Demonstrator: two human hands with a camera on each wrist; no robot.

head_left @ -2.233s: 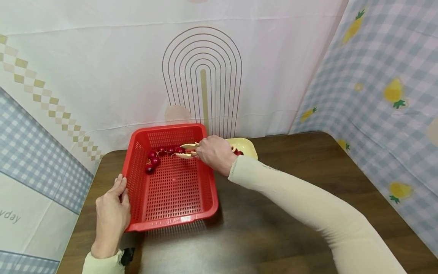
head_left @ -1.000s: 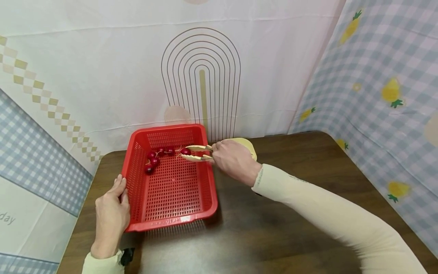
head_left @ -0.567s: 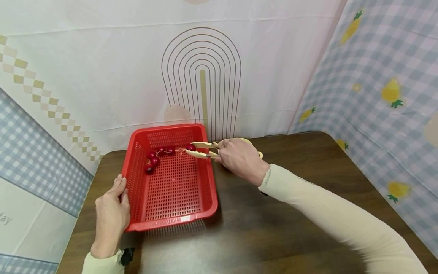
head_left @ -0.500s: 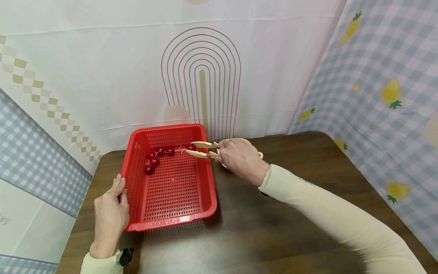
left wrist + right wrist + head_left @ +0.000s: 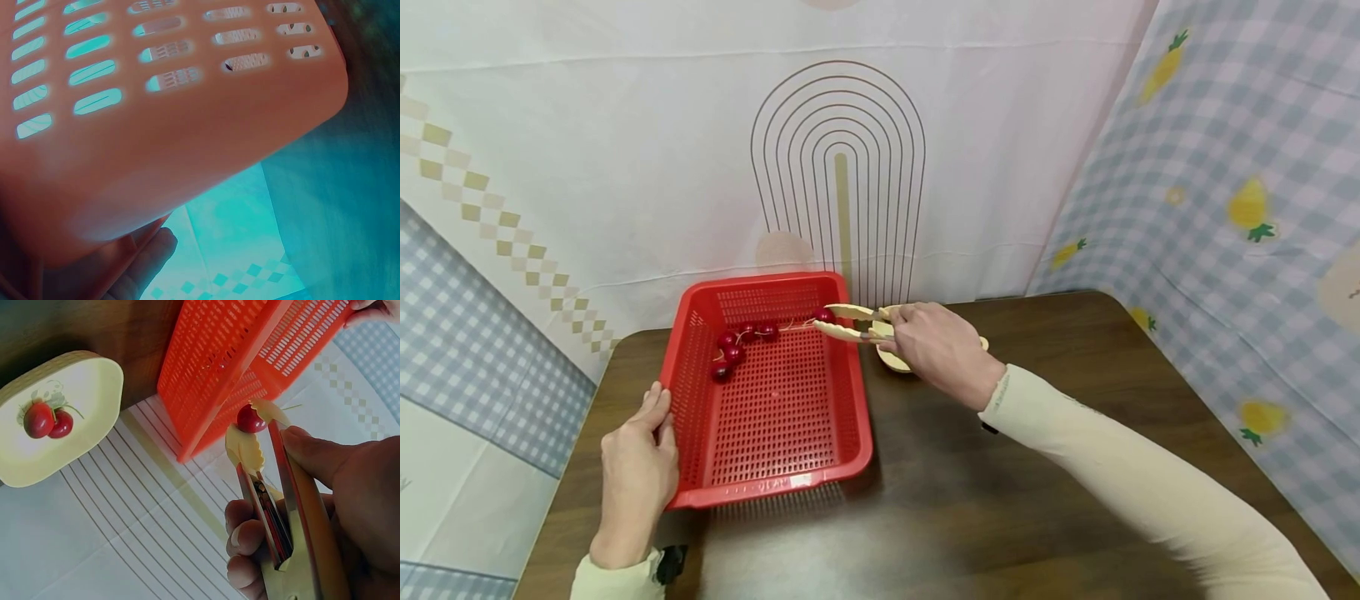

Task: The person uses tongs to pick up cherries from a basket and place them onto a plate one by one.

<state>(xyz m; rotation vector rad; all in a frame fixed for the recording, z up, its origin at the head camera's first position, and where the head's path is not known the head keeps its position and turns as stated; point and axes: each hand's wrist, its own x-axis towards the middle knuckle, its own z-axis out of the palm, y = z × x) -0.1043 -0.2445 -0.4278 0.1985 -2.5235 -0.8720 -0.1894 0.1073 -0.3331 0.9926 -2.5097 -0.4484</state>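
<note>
My left hand grips the left rim of a red perforated plastic basket, which sits slightly raised at its near edge. In the left wrist view a fingertip shows by the rim. My right hand holds cream-tipped tongs above the basket's right side. Between the tong tips is one dark red cherry with a stem. Several more cherries lie in the basket's far left corner. A pale yellow dish holds two cherries; my right hand partly covers it in the head view.
The brown wooden table carries the basket and, to its right, the dish. A white patterned cloth hangs behind, and a blue checked cloth hangs at the right.
My right hand has moved to the right with the tongs, carrying the cherry from beside the others toward the basket's right wall. My left hand stays on the rim.
</note>
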